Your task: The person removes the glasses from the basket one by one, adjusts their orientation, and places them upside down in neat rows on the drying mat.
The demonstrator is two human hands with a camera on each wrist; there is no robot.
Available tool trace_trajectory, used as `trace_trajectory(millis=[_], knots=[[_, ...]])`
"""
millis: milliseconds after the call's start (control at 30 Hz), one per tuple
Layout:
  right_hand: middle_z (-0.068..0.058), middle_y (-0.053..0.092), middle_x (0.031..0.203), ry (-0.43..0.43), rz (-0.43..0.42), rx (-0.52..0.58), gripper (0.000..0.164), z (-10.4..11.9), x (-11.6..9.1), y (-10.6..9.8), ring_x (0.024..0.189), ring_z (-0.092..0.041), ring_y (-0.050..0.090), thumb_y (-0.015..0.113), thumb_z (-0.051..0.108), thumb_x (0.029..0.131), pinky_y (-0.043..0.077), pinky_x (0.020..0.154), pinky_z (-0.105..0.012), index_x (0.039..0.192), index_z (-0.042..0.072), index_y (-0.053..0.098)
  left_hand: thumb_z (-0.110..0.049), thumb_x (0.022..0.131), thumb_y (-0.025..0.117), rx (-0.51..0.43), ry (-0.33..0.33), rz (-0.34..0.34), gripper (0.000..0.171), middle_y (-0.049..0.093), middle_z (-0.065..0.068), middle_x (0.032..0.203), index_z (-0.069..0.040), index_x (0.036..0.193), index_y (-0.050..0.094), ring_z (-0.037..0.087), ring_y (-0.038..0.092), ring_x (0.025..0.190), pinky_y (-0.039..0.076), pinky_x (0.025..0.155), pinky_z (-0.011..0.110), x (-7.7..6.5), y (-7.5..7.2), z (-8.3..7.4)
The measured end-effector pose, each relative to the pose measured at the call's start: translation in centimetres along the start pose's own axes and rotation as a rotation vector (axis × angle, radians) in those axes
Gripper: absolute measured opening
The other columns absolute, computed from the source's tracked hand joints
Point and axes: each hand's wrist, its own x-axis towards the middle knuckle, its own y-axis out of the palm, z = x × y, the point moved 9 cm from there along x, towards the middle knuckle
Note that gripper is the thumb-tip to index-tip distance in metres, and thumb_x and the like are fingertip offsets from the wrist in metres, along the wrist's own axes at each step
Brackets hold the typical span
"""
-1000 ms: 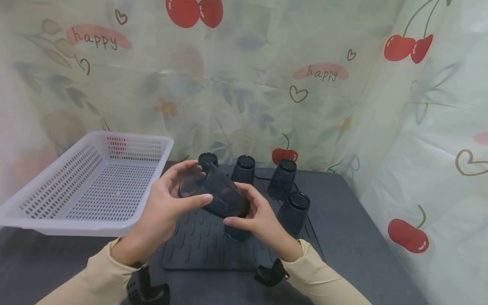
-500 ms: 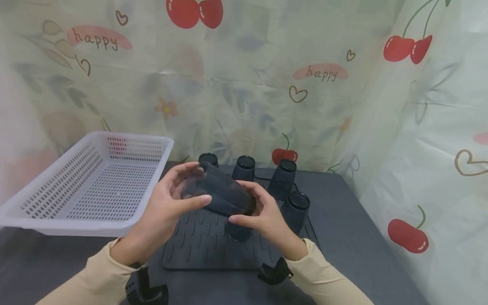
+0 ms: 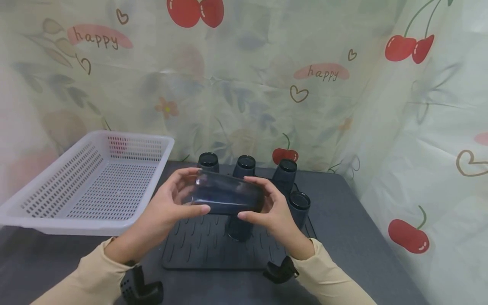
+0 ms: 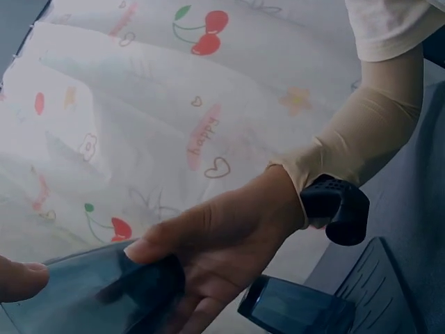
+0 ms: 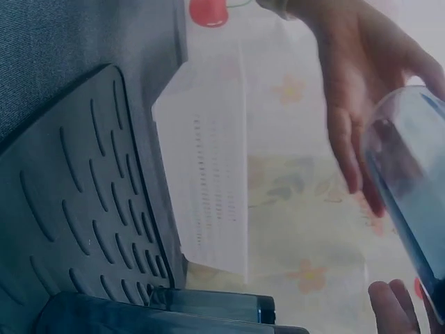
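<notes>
A dark, see-through drinking glass (image 3: 228,194) lies almost level in the air between my hands, its mouth to the left and its base to the right. My left hand (image 3: 167,207) grips it at the mouth end, thumb in front and fingers behind. At the base end my right hand (image 3: 276,214) holds it with thumb below and fingers over the top. The right wrist view shows the glass (image 5: 414,181) with the left hand around its rim. Behind and below, several like glasses stand upside down on a black ribbed drying mat (image 3: 202,256).
A white perforated basket (image 3: 152,186) stands on the left of the dark grey tabletop (image 3: 335,237). Upturned glasses (image 3: 299,207) line the mat's back and right side; one more glass (image 3: 240,231) is under the held one. A printed curtain (image 3: 244,93) hangs behind.
The held glass has turned from a slant, base low on the right, to nearly level. My right hand has shifted right and slightly down; my left hand keeps its hold.
</notes>
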Motion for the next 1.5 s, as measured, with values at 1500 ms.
trace_trajectory(millis=[1500], knots=[[-0.010, 0.044, 0.142, -0.059, 0.008, 0.088, 0.071, 1.2, -0.5, 0.7, 0.127, -0.015, 0.050, 0.080, 0.013, 0.079, 0.053, 0.090, -0.027, 0.140, 0.006, 0.043, -0.050, 0.090, 0.062, 0.788, -0.128, 0.540, 0.053, 0.060, 0.003, 0.130, -0.018, 0.131, 0.052, 0.026, 0.057, 0.121, 0.047, 0.096, 0.052, -2.6, -1.7, 2.3]])
